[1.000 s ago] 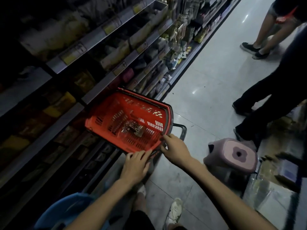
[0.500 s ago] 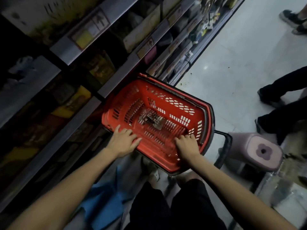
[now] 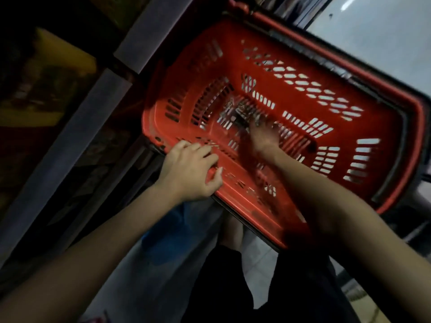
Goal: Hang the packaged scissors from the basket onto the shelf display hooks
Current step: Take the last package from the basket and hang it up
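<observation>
Right hand [image 3: 263, 136]: centre of frame, inside the basket, forearm crossing the near rim from the lower right; fingertips at or just beside the package on the basket floor. It is smeared by motion blur, so whether the fingers are spread, pressed flat or pinching the package cannot be told. Left hand [image 3: 191, 169]: left of centre, on the basket's near rim, fingers curled over the edge and thumb bent in beside them, gripping the rim; forearm runs down to the lower left corner. Packaged scissors [image 3: 235, 113]: one small pack with glints of metal, lying on the slotted bottom of the basket, just above and left of the right hand; details are too blurred to read. Red basket [image 3: 326, 54]: plastic, slotted walls and floor, fills the centre and upper right, tilted so its inside faces the camera; a dark handle [image 3: 404, 127] lies folded along the right-hand rim. Shelf edges [image 3: 70, 145]: pale strips running diagonally through the left of frame, with dim yellow and brown goods behind them in the upper left. Floor [image 3: 384, 31]: pale and glossy, upper right corner. Blue object [image 3: 168, 229]: below the left hand, lower centre, unidentifiable. Dark clothing [image 3: 233, 287]: the person's own, bottom centre.
</observation>
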The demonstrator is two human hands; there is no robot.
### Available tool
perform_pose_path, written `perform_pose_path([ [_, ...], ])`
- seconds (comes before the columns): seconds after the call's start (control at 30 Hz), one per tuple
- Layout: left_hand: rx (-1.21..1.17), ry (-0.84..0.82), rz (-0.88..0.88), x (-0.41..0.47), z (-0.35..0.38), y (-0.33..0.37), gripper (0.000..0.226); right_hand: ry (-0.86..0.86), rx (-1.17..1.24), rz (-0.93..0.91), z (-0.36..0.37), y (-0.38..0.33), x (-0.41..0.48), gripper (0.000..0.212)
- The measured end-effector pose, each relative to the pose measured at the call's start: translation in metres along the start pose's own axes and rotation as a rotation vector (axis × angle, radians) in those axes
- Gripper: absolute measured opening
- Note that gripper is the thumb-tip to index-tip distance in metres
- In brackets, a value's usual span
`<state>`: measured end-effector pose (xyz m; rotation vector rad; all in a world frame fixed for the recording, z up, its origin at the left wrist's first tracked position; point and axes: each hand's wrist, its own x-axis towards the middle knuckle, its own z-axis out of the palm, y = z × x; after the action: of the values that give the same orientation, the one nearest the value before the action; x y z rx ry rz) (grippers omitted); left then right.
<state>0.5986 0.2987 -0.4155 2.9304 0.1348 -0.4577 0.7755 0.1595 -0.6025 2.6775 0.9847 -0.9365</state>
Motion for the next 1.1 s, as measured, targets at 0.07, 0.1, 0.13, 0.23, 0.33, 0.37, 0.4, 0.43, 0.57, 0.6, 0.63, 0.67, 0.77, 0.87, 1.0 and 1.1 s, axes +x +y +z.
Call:
perform_pose_path([
  [0.07,-0.003,-0.017,-0.014,0.0,-0.001,0.001,0.043,-0.027,-0.003,0.011,0.013,0.0,0.012,0.064],
  [0.1,-0.003,-0.029,-0.018,0.0,-0.001,0.001,0.044,-0.041,-0.016,0.012,0.018,0.0,0.015,0.067],
  [0.13,-0.005,-0.034,-0.025,0.0,-0.001,0.001,0.044,-0.041,-0.038,0.011,0.022,0.0,0.016,0.068],
  [0.23,-0.033,-0.026,-0.042,0.0,0.0,0.001,0.041,-0.001,-0.126,0.016,0.023,-0.004,0.012,0.057],
  [0.33,-0.058,-0.039,-0.061,0.001,0.0,0.002,0.039,0.029,-0.193,-0.024,0.021,-0.006,0.005,0.053],
  [0.37,-0.062,-0.045,-0.066,0.001,0.0,0.002,0.04,0.033,-0.202,-0.044,0.019,-0.004,0.001,0.051],
  [0.4,-0.064,-0.05,-0.072,0.001,-0.001,0.002,0.04,0.036,-0.187,-0.058,0.015,-0.002,-0.004,0.048],
  [0.43,-0.067,-0.059,-0.077,0.001,-0.001,0.003,0.039,0.034,-0.159,-0.067,0.01,0.001,-0.009,0.047],
  [0.57,-0.073,-0.093,-0.088,0.002,-0.007,0.005,0.036,-0.112,0.087,0.031,-0.014,0.015,-0.034,0.039],
  [0.6,-0.076,-0.103,-0.099,0.002,-0.009,0.006,0.035,-0.134,0.193,0.083,-0.02,0.019,-0.042,0.034],
  [0.63,-0.075,-0.111,-0.112,0.002,-0.011,0.007,0.035,-0.135,0.309,0.124,-0.025,0.022,-0.05,0.031],
  [0.67,-0.07,-0.116,-0.122,0.003,-0.013,0.009,0.036,-0.12,0.437,0.165,-0.033,0.025,-0.059,0.03],
  [0.77,-0.068,-0.146,-0.154,0.007,-0.021,0.014,0.039,-0.067,0.799,0.25,-0.063,0.034,-0.088,0.029],
  [0.87,-0.097,-0.173,-0.205,0.006,-0.025,0.017,0.041,-0.008,1.051,0.281,-0.102,0.041,-0.124,0.02],
  [1.0,-0.168,-0.102,-0.266,0.007,-0.024,0.02,0.045,0.109,1.224,0.237,-0.158,0.05,-0.182,0.026],
  [1.1,-0.241,-0.101,-0.309,0.011,-0.023,0.02,0.042,0.189,1.413,0.222,-0.192,0.053,-0.227,0.029],
])
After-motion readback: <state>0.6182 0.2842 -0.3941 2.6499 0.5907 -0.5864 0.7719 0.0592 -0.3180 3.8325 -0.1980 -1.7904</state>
